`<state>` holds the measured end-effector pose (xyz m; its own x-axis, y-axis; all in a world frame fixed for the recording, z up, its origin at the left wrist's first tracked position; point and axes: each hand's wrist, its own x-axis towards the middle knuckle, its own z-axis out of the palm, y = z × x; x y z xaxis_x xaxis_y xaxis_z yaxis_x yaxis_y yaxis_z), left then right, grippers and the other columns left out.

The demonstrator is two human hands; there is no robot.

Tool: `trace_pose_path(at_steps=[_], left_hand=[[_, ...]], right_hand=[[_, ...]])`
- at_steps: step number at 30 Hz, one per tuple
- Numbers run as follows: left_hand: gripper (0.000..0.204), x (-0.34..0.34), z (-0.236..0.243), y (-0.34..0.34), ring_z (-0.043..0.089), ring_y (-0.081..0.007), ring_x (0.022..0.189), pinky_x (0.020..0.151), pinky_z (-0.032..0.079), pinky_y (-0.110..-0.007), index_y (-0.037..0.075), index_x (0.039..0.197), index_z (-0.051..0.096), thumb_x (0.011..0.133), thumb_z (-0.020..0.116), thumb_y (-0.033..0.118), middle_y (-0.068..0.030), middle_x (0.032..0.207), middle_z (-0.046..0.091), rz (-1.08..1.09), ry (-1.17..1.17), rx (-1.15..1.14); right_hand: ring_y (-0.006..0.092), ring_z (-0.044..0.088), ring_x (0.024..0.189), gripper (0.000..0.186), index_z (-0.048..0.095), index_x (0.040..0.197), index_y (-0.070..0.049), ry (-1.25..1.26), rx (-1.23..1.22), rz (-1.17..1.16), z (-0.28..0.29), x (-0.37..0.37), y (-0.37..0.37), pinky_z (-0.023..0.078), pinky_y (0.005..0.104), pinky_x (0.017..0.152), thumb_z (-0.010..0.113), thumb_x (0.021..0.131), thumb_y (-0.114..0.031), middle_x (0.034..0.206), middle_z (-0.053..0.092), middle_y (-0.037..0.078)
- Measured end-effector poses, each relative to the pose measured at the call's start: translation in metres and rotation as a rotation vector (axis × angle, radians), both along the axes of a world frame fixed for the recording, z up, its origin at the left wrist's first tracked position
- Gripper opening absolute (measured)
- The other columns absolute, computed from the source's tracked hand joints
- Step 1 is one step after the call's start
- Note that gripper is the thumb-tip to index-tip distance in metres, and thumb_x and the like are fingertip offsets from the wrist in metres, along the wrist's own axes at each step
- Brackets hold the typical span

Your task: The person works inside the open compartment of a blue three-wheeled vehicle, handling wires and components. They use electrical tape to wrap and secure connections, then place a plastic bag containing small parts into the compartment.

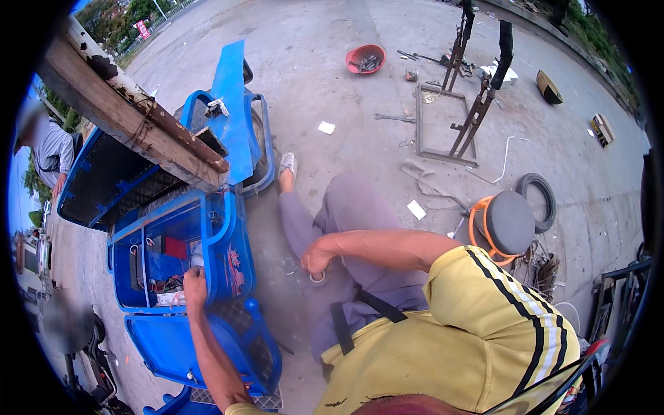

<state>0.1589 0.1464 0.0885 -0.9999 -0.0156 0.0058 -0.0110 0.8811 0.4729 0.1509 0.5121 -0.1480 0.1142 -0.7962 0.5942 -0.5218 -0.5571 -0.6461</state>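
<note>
My left hand (195, 285) reaches into the open compartment of a blue vehicle body (235, 259). Its fingers are closed at a small greyish piece by the compartment's right wall; what they grip is too small to make out. Beneath and beside it lie tangled wires (168, 284) and a white box-like part (171, 299). A red-topped block (173, 247) sits farther back in the compartment. Over my lap, my right hand (318, 256) is closed on a small pale ring (317, 277), which hangs below the fingers.
A wooden post (138, 117) leans over the vehicle beside a raised black-lined lid (104, 181). To the right stand an orange-framed stool (508, 225), a tyre (537, 202) and a metal frame (443, 158). A red bowl (365, 59) and wrench (395, 117) lie farther off. A person (54, 149) stands at left.
</note>
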Motion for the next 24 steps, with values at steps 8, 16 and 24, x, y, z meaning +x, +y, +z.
trace_pose_path(at_steps=[8,16,24], left_hand=[[0.032,0.006,-0.003,-0.017,0.069,-0.0483,0.092,0.083,0.051,-0.048,-0.008,0.101,0.069,0.098,0.057,0.021,-0.0335,0.092,0.068,0.035,-0.072,0.005],[0.036,-0.001,-0.002,-0.007,0.071,-0.0321,0.082,0.08,0.052,-0.043,-0.008,0.104,0.07,0.096,0.058,0.024,-0.0269,0.086,0.072,0.014,-0.185,0.106],[0.033,-0.025,0.029,0.011,0.073,-0.0436,0.092,0.083,0.055,-0.045,-0.007,0.112,0.07,0.092,0.063,0.019,-0.0312,0.097,0.072,-0.255,-0.253,-0.171]], right_hand=[[0.0327,0.06,0.068,0.035,0.066,0.076,-0.009,-0.163,0.8,-0.017,0.031,0.045,-0.019,0.046,0.0448,0.062,0.086,0.074,-0.038,0.076,0.064,0.01],[0.032,0.072,0.092,0.025,0.077,0.099,-0.002,0.494,1.029,-0.243,0.085,0.068,-0.064,0.056,0.0441,0.073,0.068,0.081,-0.017,0.099,0.076,0.014],[0.0293,0.075,0.085,0.013,0.078,0.091,-0.006,0.676,0.61,-0.556,0.262,0.071,-0.103,0.057,0.0443,0.067,0.071,0.082,-0.014,0.089,0.077,0.012]])
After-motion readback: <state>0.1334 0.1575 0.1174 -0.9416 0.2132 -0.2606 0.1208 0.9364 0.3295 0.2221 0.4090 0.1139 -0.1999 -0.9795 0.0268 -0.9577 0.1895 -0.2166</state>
